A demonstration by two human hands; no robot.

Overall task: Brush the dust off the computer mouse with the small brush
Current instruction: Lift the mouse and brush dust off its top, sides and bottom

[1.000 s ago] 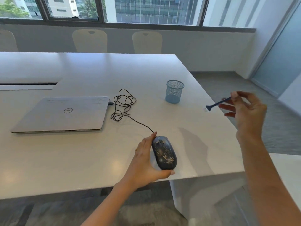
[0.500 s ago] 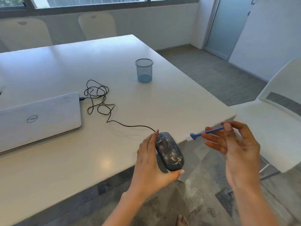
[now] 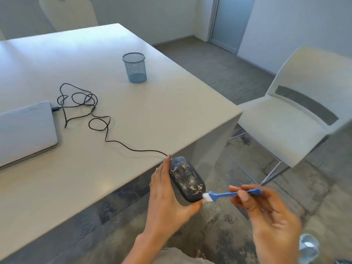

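A black wired computer mouse (image 3: 186,180), speckled with pale dust, is held just past the table's front edge over the floor. My left hand (image 3: 167,199) grips it from the left side and underneath. My right hand (image 3: 266,220) pinches the handle of a small blue brush (image 3: 230,195) between thumb and fingers. The brush's white bristles touch the mouse's near right end. The mouse's black cable (image 3: 85,109) runs back over the table in loose loops.
The white table (image 3: 133,121) carries a closed silver laptop (image 3: 24,130) at the left, with the cable plugged into it, and a blue mesh pen cup (image 3: 135,67) farther back. A white chair (image 3: 289,115) stands right of the table corner. Grey carpet lies below.
My left hand has drawn the mouse off the table edge toward me. My right hand has come down and left, bringing the brush bristles onto the mouse. The view has tilted downward.
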